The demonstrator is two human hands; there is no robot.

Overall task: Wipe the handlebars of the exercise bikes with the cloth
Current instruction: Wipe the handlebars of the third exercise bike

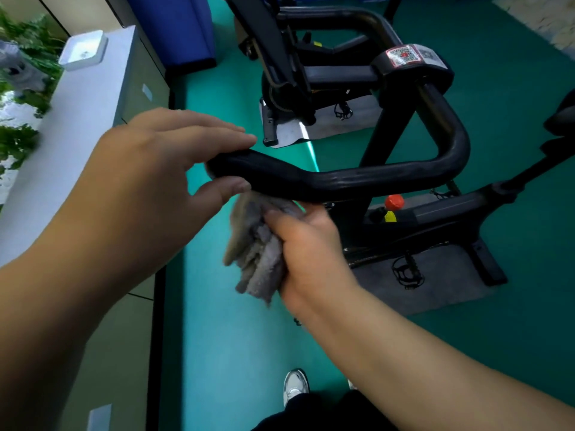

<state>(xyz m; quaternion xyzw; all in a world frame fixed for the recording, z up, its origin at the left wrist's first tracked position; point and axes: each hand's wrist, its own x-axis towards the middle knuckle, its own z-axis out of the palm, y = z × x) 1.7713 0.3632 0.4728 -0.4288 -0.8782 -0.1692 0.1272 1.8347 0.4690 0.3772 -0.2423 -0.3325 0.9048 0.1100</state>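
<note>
Steadying the bar [326, 178] end, my left hand [149, 169] rests open-fingered; my right hand [308, 253] clenches the cloth [258, 244] against its underside. Contact there seems partial, so bunched folds may skip the top.

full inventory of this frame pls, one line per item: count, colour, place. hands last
handlebar: 1, black, centre, looping right and back to the stem
cloth: 1, grey, bunched just below the handlebar's near bar
exercise bikes: 2, black, one centre right, one behind it
floor mats: 2, grey, under the bikes
red knob: 1, on the near bike frame
QR sticker: 1, red and white, on the handlebar clamp
floor: teal
counter: 1, pale, left
tray: 1, white, on the counter
plants: green, far left
shoe: 1 plainly seen, white, bottom centre
left hand: fingers straight over the handlebar's end, thumb under
right hand: grips the cloth
</note>
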